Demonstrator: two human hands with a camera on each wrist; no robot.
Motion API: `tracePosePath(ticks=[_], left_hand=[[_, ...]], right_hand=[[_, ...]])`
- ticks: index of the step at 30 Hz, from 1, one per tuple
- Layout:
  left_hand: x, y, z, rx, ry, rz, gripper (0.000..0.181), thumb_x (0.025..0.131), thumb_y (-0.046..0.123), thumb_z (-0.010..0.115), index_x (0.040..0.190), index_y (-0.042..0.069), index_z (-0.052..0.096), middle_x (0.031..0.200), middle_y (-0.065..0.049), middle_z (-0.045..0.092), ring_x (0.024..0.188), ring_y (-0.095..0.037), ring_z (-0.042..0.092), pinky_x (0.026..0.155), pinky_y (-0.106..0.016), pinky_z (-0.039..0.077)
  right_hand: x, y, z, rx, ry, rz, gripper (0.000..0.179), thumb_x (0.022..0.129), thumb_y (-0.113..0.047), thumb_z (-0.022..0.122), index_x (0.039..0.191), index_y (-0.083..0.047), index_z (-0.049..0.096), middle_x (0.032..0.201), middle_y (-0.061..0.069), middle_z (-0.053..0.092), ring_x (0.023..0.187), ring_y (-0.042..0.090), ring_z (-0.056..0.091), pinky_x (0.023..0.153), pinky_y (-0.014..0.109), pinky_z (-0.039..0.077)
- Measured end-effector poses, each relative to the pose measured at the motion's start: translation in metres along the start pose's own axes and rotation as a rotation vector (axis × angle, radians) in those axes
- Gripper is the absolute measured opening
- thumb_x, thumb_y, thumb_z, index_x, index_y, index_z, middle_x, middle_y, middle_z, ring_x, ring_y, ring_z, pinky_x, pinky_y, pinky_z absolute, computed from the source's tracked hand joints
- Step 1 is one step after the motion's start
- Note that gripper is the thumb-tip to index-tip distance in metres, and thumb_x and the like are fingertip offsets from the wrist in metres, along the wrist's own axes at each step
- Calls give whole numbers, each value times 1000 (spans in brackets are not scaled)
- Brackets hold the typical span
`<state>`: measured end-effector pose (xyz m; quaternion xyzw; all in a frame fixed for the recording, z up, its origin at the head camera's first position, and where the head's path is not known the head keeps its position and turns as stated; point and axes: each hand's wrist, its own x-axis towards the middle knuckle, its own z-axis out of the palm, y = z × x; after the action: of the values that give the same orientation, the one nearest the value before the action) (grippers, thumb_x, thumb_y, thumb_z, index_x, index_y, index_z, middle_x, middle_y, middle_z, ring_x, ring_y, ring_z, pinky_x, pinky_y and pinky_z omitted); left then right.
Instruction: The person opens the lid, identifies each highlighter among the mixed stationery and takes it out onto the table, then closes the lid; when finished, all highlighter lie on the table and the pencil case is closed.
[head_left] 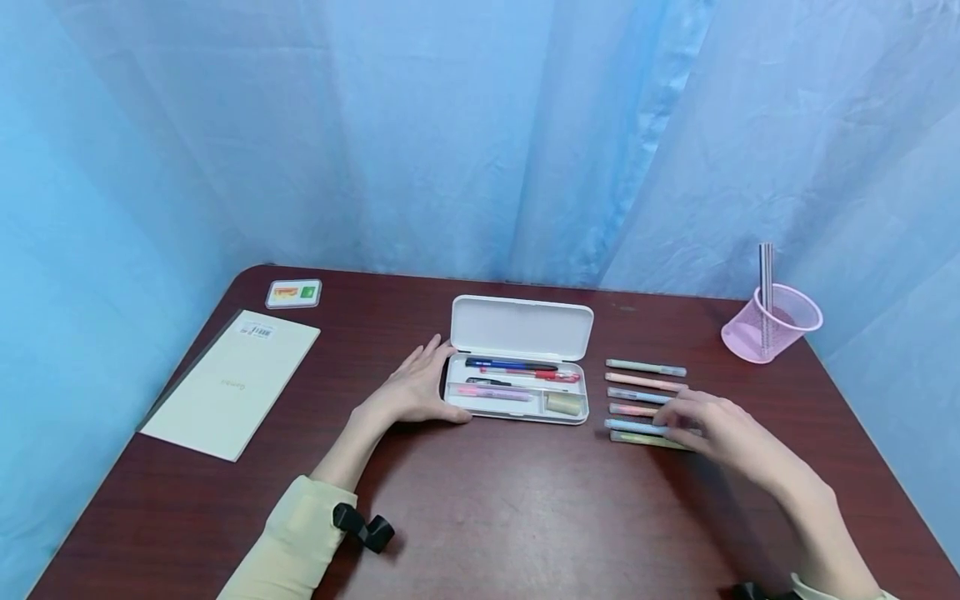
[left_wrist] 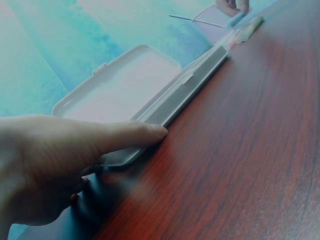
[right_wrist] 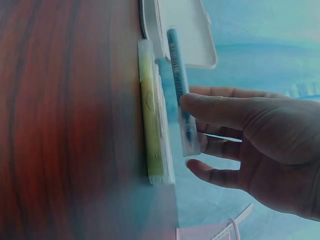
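An open white pencil case [head_left: 522, 329] lies on the table, its lid tilted back. My left hand [head_left: 416, 387] holds its left end, thumb [left_wrist: 145, 134] along the front edge and the other fingers toward the back corner. Inside are a blue pen [head_left: 506, 364], a red pen [head_left: 561, 377], a pink marker [head_left: 495, 392] and a small beige block [head_left: 562, 403]. To the right, my right hand [head_left: 716, 427] pinches a light blue marker [right_wrist: 177, 65] between thumb and fingers, lifted off the row in the right wrist view. A yellow-green marker [right_wrist: 151, 110] lies nearest me in that row.
Several other pastel markers, among them a grey-green one [head_left: 645, 367], lie side by side right of the case. A pink mesh pen cup [head_left: 742, 333] with silvery sticks [head_left: 766, 275] stands far right. At left are a cream notebook [head_left: 232, 387] and a small white card case [head_left: 293, 293].
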<state>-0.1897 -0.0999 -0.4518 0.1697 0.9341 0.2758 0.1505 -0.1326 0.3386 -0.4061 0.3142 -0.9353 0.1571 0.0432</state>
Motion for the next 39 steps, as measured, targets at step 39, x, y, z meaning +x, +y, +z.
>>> tracePosePath(ticks=[39], left_hand=[[2,-1,1,-6,7,0,107,73,50,87,157,9,34,171,-15,25,163,-29,12,135,-46,12]], right_hand=[[-11,11,2,40,-65,-68,35,72,-5,89,87,-32,72,87,-21,65,77,-8,54,66,16,46]])
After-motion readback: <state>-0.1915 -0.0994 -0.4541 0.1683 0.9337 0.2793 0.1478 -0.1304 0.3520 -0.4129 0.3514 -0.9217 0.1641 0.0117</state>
